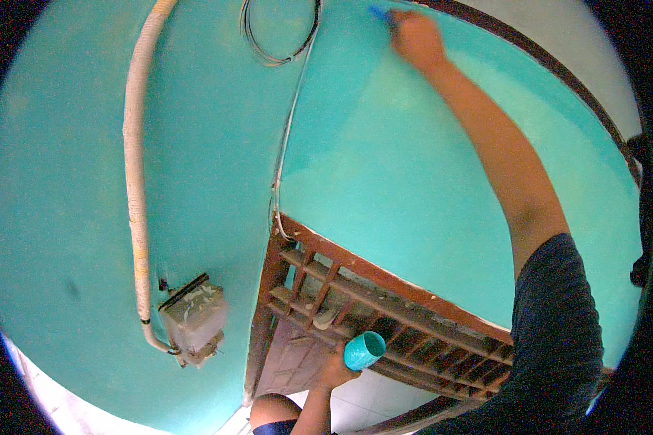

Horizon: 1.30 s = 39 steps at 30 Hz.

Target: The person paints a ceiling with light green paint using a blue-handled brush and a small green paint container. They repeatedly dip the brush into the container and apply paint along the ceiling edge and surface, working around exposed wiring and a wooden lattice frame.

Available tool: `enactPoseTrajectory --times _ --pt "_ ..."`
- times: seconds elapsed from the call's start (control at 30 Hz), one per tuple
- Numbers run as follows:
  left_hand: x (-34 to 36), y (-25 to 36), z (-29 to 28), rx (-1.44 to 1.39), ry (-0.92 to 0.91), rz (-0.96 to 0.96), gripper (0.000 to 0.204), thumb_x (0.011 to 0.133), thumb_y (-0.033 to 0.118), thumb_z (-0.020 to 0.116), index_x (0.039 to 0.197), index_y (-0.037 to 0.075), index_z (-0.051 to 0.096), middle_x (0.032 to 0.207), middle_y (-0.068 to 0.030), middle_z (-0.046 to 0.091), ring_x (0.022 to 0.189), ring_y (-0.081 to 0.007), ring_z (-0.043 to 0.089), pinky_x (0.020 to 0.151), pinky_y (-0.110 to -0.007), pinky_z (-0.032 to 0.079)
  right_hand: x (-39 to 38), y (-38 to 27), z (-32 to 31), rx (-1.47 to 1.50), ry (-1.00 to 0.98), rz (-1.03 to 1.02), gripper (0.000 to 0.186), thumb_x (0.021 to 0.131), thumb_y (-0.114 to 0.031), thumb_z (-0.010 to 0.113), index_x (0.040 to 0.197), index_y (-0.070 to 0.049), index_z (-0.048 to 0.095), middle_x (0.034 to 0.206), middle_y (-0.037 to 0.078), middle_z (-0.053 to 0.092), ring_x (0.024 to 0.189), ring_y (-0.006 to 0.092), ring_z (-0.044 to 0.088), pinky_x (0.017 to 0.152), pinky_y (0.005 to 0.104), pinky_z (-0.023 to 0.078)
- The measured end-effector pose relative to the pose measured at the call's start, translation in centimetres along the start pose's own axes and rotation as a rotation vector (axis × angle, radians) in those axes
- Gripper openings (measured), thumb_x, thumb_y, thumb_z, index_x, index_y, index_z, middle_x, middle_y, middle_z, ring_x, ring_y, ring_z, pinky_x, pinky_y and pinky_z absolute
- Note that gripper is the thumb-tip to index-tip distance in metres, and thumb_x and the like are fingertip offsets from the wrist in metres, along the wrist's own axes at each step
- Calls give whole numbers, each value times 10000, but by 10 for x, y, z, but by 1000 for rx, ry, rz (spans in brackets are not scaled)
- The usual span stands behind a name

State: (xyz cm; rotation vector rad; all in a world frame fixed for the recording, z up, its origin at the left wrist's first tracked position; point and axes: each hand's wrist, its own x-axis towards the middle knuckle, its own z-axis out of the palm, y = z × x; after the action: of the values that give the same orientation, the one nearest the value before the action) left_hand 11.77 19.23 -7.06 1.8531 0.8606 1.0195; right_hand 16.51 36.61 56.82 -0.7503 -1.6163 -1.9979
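Note:
My right hand (pixel 418 42) is raised high against the turquoise wall (pixel 428 181), closed around a small paintbrush (pixel 379 14). Motion blurs the brush; only a bit of blue shows beyond the fingers. Darker, fresh-looking paint lies on the wall below and left of it, with a paler patch beside it. Low in the middle, my left hand (pixel 336 371) grips a cup (pixel 364 351) coated in turquoise paint. Its mouth is tilted up to the right, and I cannot tell how much paint is inside.
A wrapped pale pipe (pixel 133 145) runs down the left wall to a plastic-covered box (pixel 194 319). Coiled wires (pixel 279 58) hang near the corner. Below the painted wall sits a brown slatted wooden frame (pixel 406 290); dark trim (pixel 559 69) edges the wall's upper right.

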Motion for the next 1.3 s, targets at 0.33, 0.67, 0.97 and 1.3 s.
enactPoseTrajectory --times 0.33,0.67,0.97,1.3 --pt "7 3 5 42 -25 -109 829 573 244 836 1251 18 415 1034 -273 642 973 -446 624 821 -500 522 -116 -144 -10 691 -673 -173 235 780 -235 657 774 -1 647 794 204 649 755 392 614 742 497 487" --pt "6 -22 14 10 21 -20 926 552 260 859 1301 -6 384 1041 -273 641 970 -460 617 829 -498 523 -15 30 -11 67 60 49 222 756 -134 619 960 -51 650 825 206 657 781 379 642 709 497 529" --pt "14 -42 29 166 92 -9 967 515 321 883 1252 -22 360 1065 -270 618 944 -448 623 785 -497 528 -101 -102 -36 554 -775 -200 252 806 -250 660 895 -15 665 932 195 665 863 369 626 768 487 487" --pt "17 -74 48 101 90 105 976 516 300 886 1272 -43 372 1070 -266 616 987 -441 611 808 -480 525 -31 56 -42 25 -47 -34 323 703 -59 646 1025 -66 669 883 189 664 852 358 639 771 477 519"
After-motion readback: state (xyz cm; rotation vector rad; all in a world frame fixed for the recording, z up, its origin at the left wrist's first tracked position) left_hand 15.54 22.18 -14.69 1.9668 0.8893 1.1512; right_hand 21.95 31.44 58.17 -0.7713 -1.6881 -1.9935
